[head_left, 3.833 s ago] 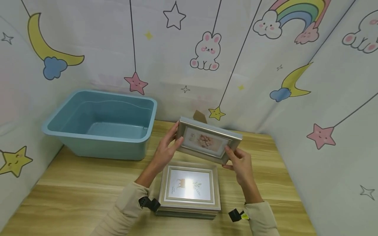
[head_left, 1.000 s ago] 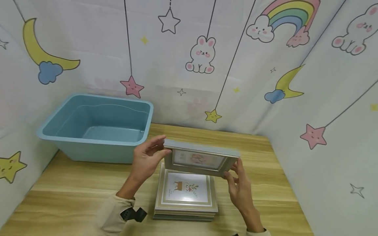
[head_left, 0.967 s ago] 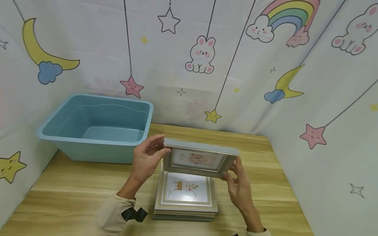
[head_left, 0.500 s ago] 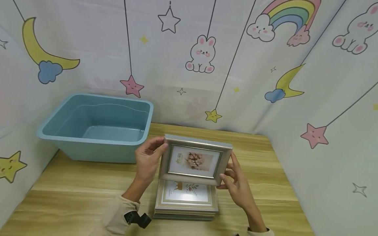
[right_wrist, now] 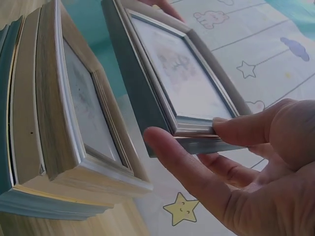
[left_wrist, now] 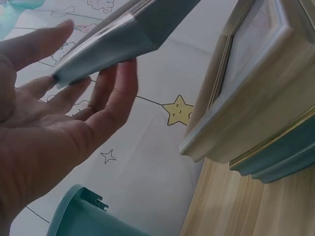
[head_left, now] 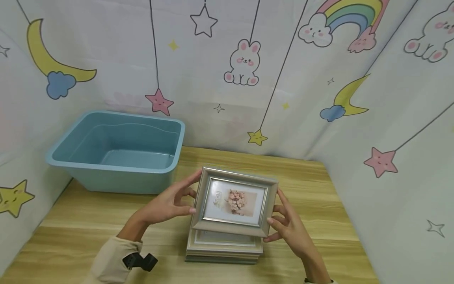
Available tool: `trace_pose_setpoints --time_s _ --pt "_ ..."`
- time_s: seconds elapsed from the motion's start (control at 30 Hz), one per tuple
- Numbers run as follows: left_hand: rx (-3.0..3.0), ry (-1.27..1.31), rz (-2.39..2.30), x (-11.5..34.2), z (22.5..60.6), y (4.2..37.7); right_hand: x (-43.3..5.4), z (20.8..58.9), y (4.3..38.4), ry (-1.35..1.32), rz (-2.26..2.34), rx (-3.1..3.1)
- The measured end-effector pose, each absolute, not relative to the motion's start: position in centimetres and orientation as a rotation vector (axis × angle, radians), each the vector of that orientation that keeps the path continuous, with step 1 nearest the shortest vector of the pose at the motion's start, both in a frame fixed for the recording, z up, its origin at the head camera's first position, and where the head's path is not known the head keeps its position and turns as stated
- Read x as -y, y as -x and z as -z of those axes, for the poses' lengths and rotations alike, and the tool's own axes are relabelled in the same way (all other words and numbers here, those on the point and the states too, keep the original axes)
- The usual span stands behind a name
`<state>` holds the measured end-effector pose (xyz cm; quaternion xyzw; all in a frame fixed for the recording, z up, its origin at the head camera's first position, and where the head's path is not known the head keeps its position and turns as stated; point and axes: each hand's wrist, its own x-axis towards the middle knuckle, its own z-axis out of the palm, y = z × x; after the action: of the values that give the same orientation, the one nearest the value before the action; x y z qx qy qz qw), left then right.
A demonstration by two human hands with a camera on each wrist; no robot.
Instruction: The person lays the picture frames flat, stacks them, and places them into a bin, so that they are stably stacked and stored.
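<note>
A silver-beige picture frame [head_left: 234, 228] with a flower-bouquet print is held between both hands, tilted toward me above a stack of frames [head_left: 223, 252]. My left hand [head_left: 161, 207] holds its left edge, one fingertip near the upper corner and the thumb lower down; the left wrist view shows fingers [left_wrist: 125, 81] against its grey edge. On the lower right corner, my right hand [head_left: 292, 228] pinches with the thumb on the front and other fingers along the side and behind. The raised frame covers most of the top picture in the stack.
A blue plastic tub [head_left: 117, 177] stands at the back left of the wood-grain table [head_left: 319, 205], with no contents visible. Behind the table hangs a white cloth [head_left: 198, 79] printed with stars, moons and rabbits. Black wrist camera [head_left: 140, 261] sits on the left sleeve.
The frame has come down over the stack and tipped back, so its front now faces me more. My left hand has spread wider along its left edge.
</note>
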<state>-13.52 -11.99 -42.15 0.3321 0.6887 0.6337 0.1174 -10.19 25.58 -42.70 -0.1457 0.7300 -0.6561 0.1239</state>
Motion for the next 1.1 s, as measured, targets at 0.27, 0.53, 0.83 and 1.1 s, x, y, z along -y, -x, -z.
trace_pose_setpoints --time_s 0.27,0.53,0.83,1.1 --pt "-2.076 -0.764 -1.702 12.1 42.7 12.7 -26.2 43.2 9.9 0.325 1.821 -2.024" --pt "-1.943 -0.493 -1.811 11.3 44.0 12.5 -25.6 44.1 10.3 0.215 1.704 -2.021" --pt "-2.042 -0.317 -1.754 9.9 44.3 11.8 -25.0 44.4 10.7 0.137 1.519 -2.223" --pt "-2.198 -0.207 -1.653 9.3 43.3 11.1 -24.5 44.2 11.2 0.144 1.443 -2.315"
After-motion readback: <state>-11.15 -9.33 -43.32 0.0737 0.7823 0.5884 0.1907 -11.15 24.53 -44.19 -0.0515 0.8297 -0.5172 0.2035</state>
